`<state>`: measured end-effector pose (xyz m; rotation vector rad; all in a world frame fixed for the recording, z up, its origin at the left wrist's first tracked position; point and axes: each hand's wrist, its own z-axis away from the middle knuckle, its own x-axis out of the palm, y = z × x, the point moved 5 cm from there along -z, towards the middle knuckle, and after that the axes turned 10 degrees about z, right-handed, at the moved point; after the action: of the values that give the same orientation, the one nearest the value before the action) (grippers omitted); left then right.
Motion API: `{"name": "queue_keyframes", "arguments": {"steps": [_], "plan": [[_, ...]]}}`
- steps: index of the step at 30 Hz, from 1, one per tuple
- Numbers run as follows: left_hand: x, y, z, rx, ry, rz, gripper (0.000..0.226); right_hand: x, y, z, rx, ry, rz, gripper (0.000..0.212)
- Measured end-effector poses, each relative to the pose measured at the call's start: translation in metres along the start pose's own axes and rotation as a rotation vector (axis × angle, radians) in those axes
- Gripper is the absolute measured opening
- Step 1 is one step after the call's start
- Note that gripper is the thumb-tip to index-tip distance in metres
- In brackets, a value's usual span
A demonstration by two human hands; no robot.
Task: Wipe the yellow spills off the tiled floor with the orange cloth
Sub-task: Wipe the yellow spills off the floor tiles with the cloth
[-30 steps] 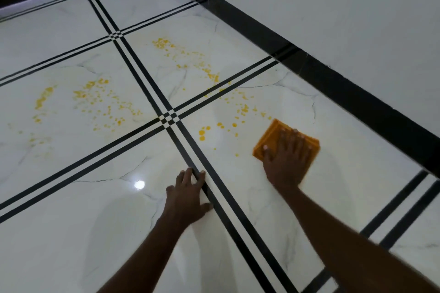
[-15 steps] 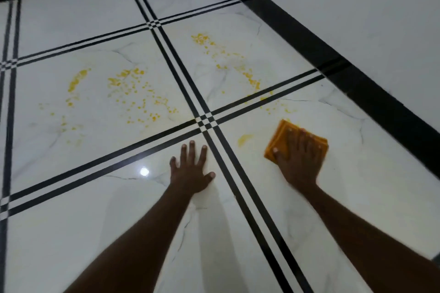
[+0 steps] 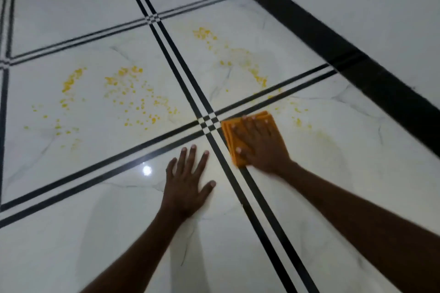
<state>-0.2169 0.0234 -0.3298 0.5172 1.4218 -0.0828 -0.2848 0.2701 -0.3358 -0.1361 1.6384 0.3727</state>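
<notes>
Orange folded cloth lay flat on white marbled tiled floor, just right of black-line crossing. Head view: right hand pressed on it, fingers straight, spread. Left hand flat on tile, bracing. Yellow spills on far tiles. Judged soft, light, limp; likely slid easily on glossy tile, so press palm across middle.

No readable text, labels, brands, numbers or signs anywhere.
</notes>
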Motion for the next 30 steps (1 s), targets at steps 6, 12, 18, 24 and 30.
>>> {"name": "queue_keyframes", "arguments": {"steps": [6,12,18,24,30], "plan": [[-0.011,0.008,-0.005,-0.062,-0.032,0.056,0.081,-0.008,0.027,0.066,0.488,-0.042,-0.105,0.072],[-0.005,0.006,-0.017,-0.111,-0.070,0.067,0.086,-0.016,-0.059,0.050,0.219,0.013,-0.153,0.077],[-0.013,0.003,-0.024,-0.081,-0.050,0.057,0.087,0.002,0.032,-0.011,0.340,-0.004,-0.121,0.075],[-0.014,0.038,-0.074,-0.029,-0.115,0.099,0.093,-0.002,0.040,0.113,0.770,-0.010,-0.101,0.075],[0.016,0.042,-0.075,0.033,-0.095,0.083,0.094,0.003,0.096,0.159,1.063,-0.111,-0.050,0.078]]}}
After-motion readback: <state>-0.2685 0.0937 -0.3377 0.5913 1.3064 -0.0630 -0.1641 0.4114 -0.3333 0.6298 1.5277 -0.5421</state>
